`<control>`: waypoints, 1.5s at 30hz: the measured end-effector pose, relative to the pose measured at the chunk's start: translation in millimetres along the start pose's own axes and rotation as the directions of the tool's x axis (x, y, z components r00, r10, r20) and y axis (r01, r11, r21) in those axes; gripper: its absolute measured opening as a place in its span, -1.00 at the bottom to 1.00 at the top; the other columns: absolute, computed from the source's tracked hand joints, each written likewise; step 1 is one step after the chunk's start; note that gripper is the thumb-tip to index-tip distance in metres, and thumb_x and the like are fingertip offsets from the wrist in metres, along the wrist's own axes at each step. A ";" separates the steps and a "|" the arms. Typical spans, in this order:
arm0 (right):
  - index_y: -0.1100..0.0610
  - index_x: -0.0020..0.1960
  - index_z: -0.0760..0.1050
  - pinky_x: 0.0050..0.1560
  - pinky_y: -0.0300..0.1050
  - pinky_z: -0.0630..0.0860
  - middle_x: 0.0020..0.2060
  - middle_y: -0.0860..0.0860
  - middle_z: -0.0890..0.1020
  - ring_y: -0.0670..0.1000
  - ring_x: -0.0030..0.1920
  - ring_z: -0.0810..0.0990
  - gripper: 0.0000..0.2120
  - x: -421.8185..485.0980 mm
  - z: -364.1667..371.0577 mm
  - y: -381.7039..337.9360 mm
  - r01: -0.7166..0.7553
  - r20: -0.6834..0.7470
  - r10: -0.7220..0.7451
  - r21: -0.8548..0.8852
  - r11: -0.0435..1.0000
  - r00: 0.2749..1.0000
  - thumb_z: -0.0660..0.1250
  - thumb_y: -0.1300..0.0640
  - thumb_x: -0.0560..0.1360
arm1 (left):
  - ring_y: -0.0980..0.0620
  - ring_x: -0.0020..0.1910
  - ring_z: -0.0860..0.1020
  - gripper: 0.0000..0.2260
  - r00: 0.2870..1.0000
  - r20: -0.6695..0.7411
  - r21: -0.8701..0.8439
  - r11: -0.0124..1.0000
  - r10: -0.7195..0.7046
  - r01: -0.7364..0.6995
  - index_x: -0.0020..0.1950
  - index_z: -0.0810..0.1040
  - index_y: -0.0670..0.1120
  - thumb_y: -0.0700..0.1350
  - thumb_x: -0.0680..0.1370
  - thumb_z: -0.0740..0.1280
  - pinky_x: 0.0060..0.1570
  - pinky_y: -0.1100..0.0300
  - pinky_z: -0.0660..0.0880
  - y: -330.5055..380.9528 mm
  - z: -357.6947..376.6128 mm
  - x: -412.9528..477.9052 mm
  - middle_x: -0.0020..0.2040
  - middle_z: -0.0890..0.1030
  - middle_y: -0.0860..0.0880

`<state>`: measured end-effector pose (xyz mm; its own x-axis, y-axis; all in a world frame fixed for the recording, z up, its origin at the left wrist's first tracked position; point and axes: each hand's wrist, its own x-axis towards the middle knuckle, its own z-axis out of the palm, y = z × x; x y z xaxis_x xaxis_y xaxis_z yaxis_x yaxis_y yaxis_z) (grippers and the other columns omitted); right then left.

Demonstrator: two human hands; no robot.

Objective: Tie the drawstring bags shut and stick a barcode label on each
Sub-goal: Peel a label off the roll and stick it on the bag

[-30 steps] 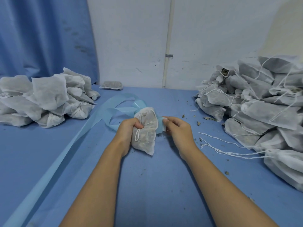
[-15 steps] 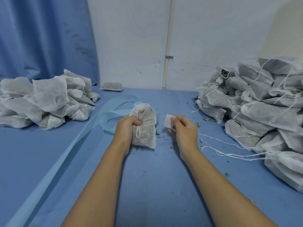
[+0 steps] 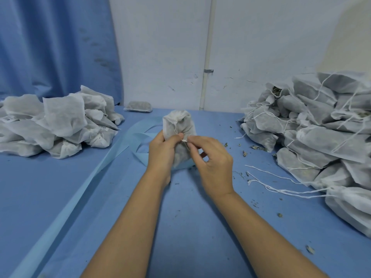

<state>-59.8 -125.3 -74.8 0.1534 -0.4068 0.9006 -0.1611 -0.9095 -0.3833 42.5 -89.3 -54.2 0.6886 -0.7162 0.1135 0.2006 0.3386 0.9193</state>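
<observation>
A white drawstring bag [image 3: 178, 122] filled with dried herbs stands upright at the table's centre, its gathered neck on top. My left hand [image 3: 162, 151] grips its left side, thumb pressed on the front. My right hand [image 3: 212, 163] pinches a small white barcode label [image 3: 184, 140] between thumb and forefinger, its edge at the bag's front just beside my left thumb. The lower half of the bag is hidden behind both hands. A pale blue label backing strip [image 3: 112, 155] loops behind the bag and trails off to the lower left.
A heap of bags [image 3: 58, 125] lies at the left, some showing labels. A larger heap of bags [image 3: 321, 125] with loose white strings [image 3: 281, 189] fills the right. One flat bag [image 3: 138, 106] lies by the wall. Herb crumbs dot the blue table [image 3: 180, 217].
My right hand has brought the label leftward from beside the bag to the bag's front. My left hand has lifted the bag upright and a little higher.
</observation>
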 end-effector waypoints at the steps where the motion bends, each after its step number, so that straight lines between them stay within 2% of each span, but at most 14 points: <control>1: 0.19 -0.05 0.67 -0.06 -0.22 0.52 -0.10 -0.01 0.69 -0.03 -0.10 0.61 -0.91 -0.6 0.1 0.5 0.034 0.002 -0.034 -0.023 0.999 0.999 0.42 0.24 0.46 | -0.06 -0.12 0.58 -0.90 1.000 -0.003 -0.020 1.000 -0.005 0.004 -0.13 0.59 -0.10 -0.29 0.51 0.33 0.09 -0.05 0.53 1.5 0.7 -0.4 -0.17 0.63 -0.09; 10: 0.21 -0.06 0.68 -0.11 -0.10 0.56 -0.09 0.04 0.69 0.10 -0.15 0.64 -0.88 -4.6 3.5 3.9 0.178 0.037 -0.176 -0.088 0.980 0.984 0.47 0.29 0.40 | 0.01 -0.25 0.56 -0.87 1.000 -0.013 -0.094 0.995 0.016 -0.017 -0.14 0.56 -0.09 -0.29 0.53 0.30 -0.23 0.19 0.52 9.5 3.2 -2.3 -0.26 0.60 -0.03; 14: 0.13 -0.05 0.69 -0.19 -0.13 0.56 -0.05 -0.03 0.68 0.05 -0.10 0.63 -0.85 -5.5 1.6 2.7 0.166 0.106 -0.152 -0.143 0.976 0.983 0.48 0.25 0.39 | -0.06 -0.20 0.55 -0.88 1.000 -0.016 -0.100 0.995 0.010 -0.011 -0.13 0.56 -0.09 -0.28 0.54 0.30 -0.15 0.06 0.52 10.2 2.1 -2.2 -0.22 0.59 -0.08; 16: 0.09 -0.11 0.68 -0.22 -0.17 0.51 -0.10 -0.08 0.66 0.00 -0.10 0.59 -0.92 -5.8 0.6 -0.9 0.095 0.125 -0.079 -0.122 0.988 0.989 0.45 0.18 0.40 | -0.08 -0.20 0.56 -0.89 1.000 -0.011 -0.085 0.996 0.008 -0.009 -0.13 0.56 -0.09 -0.28 0.53 0.30 -0.09 0.00 0.52 9.6 0.0 -2.0 -0.22 0.59 -0.09; 19: -0.02 -0.10 0.57 -0.19 -0.26 0.40 -0.13 -0.21 0.53 -0.11 -0.07 0.48 -0.93 -1.6 2.2 -2.3 -0.191 0.107 0.191 -0.013 0.981 0.976 0.41 0.06 0.42 | -0.03 -0.28 0.58 -0.90 1.000 0.009 -0.060 0.998 0.005 -0.004 -0.13 0.56 -0.11 -0.28 0.53 0.31 -0.27 0.13 0.56 8.8 -1.4 -2.8 -0.26 0.60 -0.07; 22: -0.08 0.14 0.41 -0.01 -0.30 0.44 0.05 -0.28 0.42 -0.18 0.07 0.46 -0.62 2.8 1.9 1.7 -0.517 0.203 0.482 0.190 0.835 0.853 0.47 0.04 0.40 | 0.01 -0.31 0.61 -0.92 0.999 0.031 -0.040 0.999 -0.020 0.021 -0.11 0.59 -0.09 -0.25 0.52 0.33 -0.38 0.19 0.54 8.0 -0.6 -3.3 -0.27 0.63 -0.04; 24: -0.02 0.18 0.41 0.05 -0.23 0.50 0.09 -0.19 0.50 -0.14 0.08 0.55 -0.58 2.6 0.4 3.8 -0.683 0.339 0.593 0.319 0.657 0.730 0.49 0.08 0.40 | -0.03 -0.25 0.63 -0.94 0.998 0.063 -0.015 1.000 -0.015 0.016 -0.08 0.60 -0.09 -0.22 0.52 0.35 -0.25 0.11 0.58 6.6 -0.6 -3.2 -0.22 0.65 -0.06; 26: 0.06 0.12 0.48 -0.02 -0.20 0.55 -0.01 -0.06 0.64 -0.08 -0.03 0.64 -0.69 2.4 -1.0 5.3 -0.751 0.425 0.621 0.412 0.516 0.659 0.48 0.16 0.42 | -0.10 -0.12 0.64 -0.90 0.993 0.118 0.024 1.000 0.001 -0.004 0.02 0.60 -0.13 -0.16 0.52 0.37 -0.02 -0.04 0.58 5.3 0.4 -4.0 -0.10 0.67 -0.13; 28: 0.13 0.04 0.53 -0.13 -0.24 0.57 -0.12 -0.01 0.68 -0.06 -0.13 0.66 -0.79 5.6 -2.8 4.4 -0.757 0.433 0.633 0.489 0.432 0.641 0.46 0.21 0.43 | -0.16 0.00 0.63 -0.77 0.986 0.165 0.045 0.999 -0.003 -0.004 0.10 0.59 -0.16 -0.07 0.50 0.41 0.11 -0.09 0.55 3.7 1.2 -6.0 0.01 0.67 -0.18; 30: 0.19 0.01 0.54 -0.17 -0.26 0.57 -0.18 0.01 0.67 -0.06 -0.17 0.65 -0.81 9.9 -4.2 3.8 -0.747 0.412 0.665 0.566 0.349 0.622 0.46 0.21 0.43 | -0.12 0.02 0.65 -0.72 0.980 0.197 0.095 0.995 -0.005 -0.014 0.06 0.61 -0.14 0.01 0.46 0.45 0.07 -0.02 0.58 1.1 1.9 -7.3 -0.01 0.68 -0.13; 33: 0.19 -0.01 0.52 -0.19 -0.28 0.56 -0.21 -0.01 0.65 -0.07 -0.20 0.63 -0.81 12.7 -4.1 2.9 -0.748 0.391 0.692 0.575 0.332 0.607 0.46 0.17 0.43 | 0.06 -0.23 0.66 -0.76 0.981 0.191 0.226 0.972 0.016 -0.060 -0.12 0.62 -0.08 0.10 0.49 0.39 -0.30 0.25 0.57 -1.1 4.3 -11.3 -0.24 0.69 0.01; 36: 0.10 -0.09 0.51 -0.25 -0.28 0.49 -0.27 -0.05 0.62 -0.10 -0.26 0.57 -0.89 12.1 -2.7 2.9 -0.775 0.418 0.717 0.572 0.269 0.558 0.42 0.11 0.46 | 0.11 -0.50 0.47 -0.69 0.979 0.177 0.366 0.917 0.098 -0.158 -0.24 0.54 -0.04 0.16 0.54 0.28 -0.51 0.31 0.38 -3.4 6.4 -13.7 -0.46 0.53 0.08; 38: 0.07 -0.15 0.50 -0.24 -0.25 0.47 -0.26 -0.04 0.62 -0.09 -0.24 0.57 -0.92 13.1 -2.4 3.5 -0.771 0.456 0.720 0.613 0.173 0.524 0.37 0.10 0.50 | 0.11 -0.57 0.38 -0.68 0.975 0.197 0.346 0.923 0.101 -0.166 -0.23 0.50 -0.06 0.13 0.58 0.23 -0.57 0.32 0.31 -3.7 7.7 -14.5 -0.53 0.45 0.09; 45: 0.21 -0.17 0.52 -0.13 -0.15 0.54 -0.21 0.13 0.61 0.08 -0.12 0.58 -0.92 14.4 0.9 6.9 -0.699 0.484 0.711 0.715 0.016 0.511 0.35 0.26 0.50 | 0.09 -0.59 0.30 -0.73 0.971 0.239 0.205 0.976 0.016 -0.066 -0.13 0.45 -0.12 0.06 0.62 0.20 -0.59 0.31 0.22 -5.6 7.1 -13.4 -0.55 0.37 0.00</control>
<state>-57.8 -137.6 -64.7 0.4352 -0.8960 0.0882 0.5870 0.2081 -0.7824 27.2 -85.9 -58.2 0.5053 -0.8358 0.2146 0.0073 0.2528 0.9675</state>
